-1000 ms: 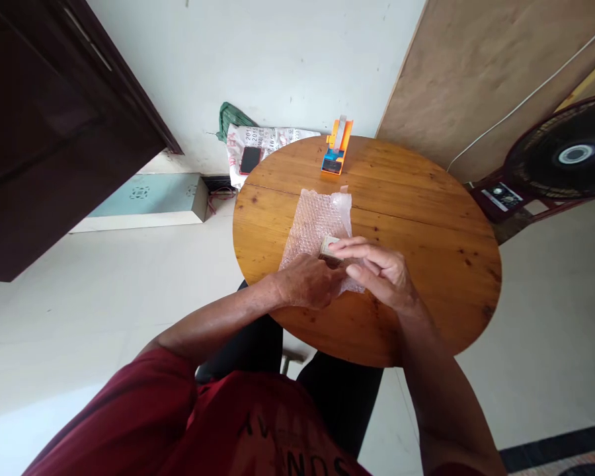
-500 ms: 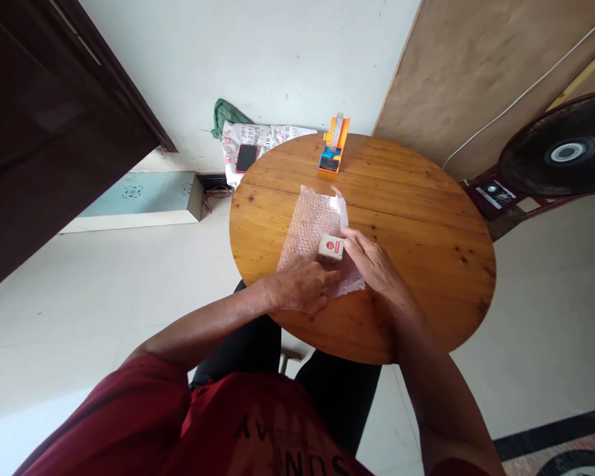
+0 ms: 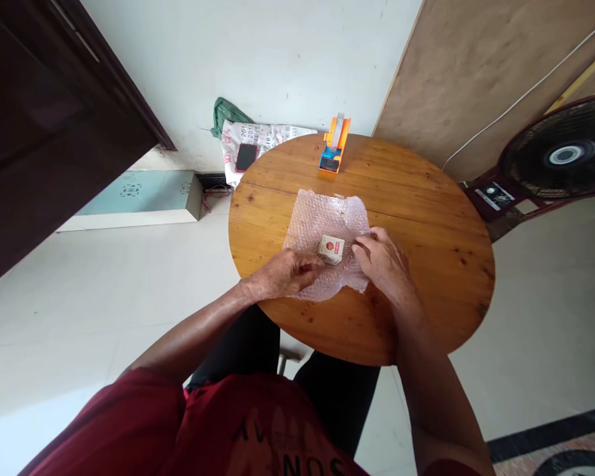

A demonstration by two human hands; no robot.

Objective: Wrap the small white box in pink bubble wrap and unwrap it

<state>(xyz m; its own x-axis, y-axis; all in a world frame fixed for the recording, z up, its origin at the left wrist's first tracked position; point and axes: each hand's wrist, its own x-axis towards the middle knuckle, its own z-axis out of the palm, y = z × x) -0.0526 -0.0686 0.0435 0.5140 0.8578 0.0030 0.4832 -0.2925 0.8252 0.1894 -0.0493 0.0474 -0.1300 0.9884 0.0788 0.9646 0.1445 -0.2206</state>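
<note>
A small cream box (image 3: 331, 248) with a red emblem and red print lies on a sheet of bubble wrap (image 3: 312, 215), spread flat over the near middle of the table. My left hand (image 3: 292, 272) rests on the wrap's left side, fingers loosely bent and apart, their tips close to the box's lower left corner. Whether they touch the box I cannot tell. At the right edge of the wrap, my right hand (image 3: 384, 261) has its bent fingers closed on the sheet, a little apart from the box.
An orange and blue tape dispenser (image 3: 334, 145) stands at the far edge of the round wooden table (image 3: 426, 264). Beyond the table's left edge, a phone (image 3: 246, 157) lies on a printed white sack (image 3: 272, 135). A fan (image 3: 565, 152) is at the right.
The right part of the bubble wrap has opened out to the right and towards me. My right hand has shifted right with its edge; my left hand has drawn back left from under the box's front.
</note>
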